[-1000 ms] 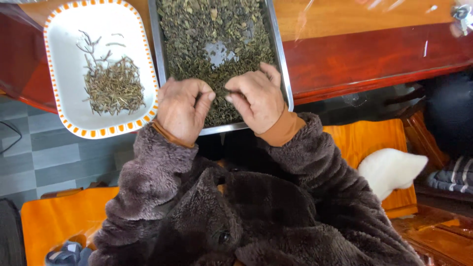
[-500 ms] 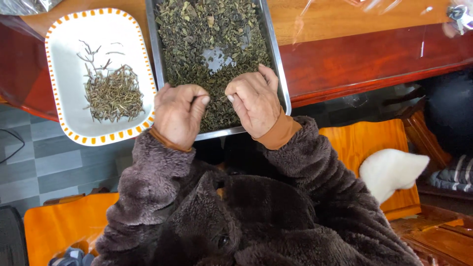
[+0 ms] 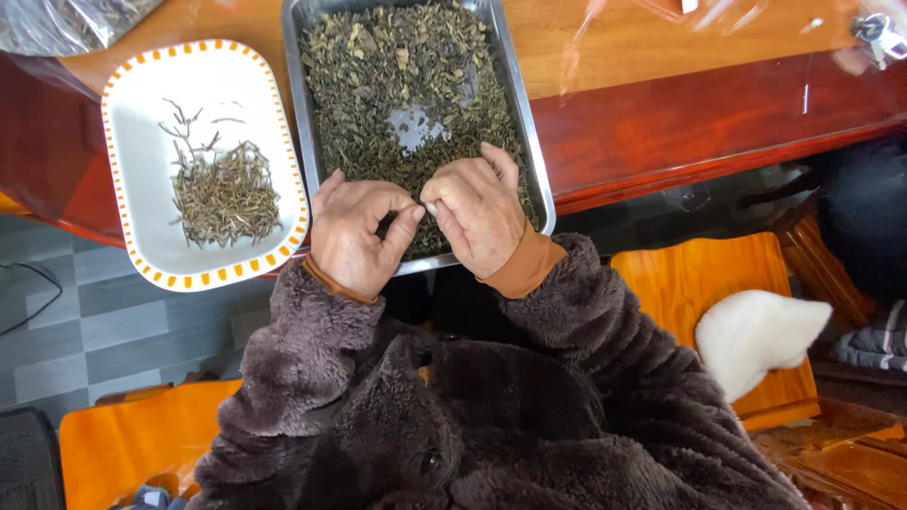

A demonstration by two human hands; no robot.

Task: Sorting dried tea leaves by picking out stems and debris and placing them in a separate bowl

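Your left hand (image 3: 351, 236) and right hand (image 3: 480, 212) rest at frame centre on the near edge of the rectangular steel tray (image 3: 300, 104) of dark green dried leaves (image 3: 378, 85). Both are curled, fingertips pinching among the leaves; what they grip is hidden. Leaning there could tip the overhanging tray; so could knocking the orange-rimmed white dish (image 3: 142, 189) of pale stems (image 3: 222, 194) at left.

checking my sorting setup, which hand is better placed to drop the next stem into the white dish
Left, probably. The left hand rests on the near left corner of the metal tray, right beside the white dish holding the stems. The right hand sits further over, so it would have to cross the left.
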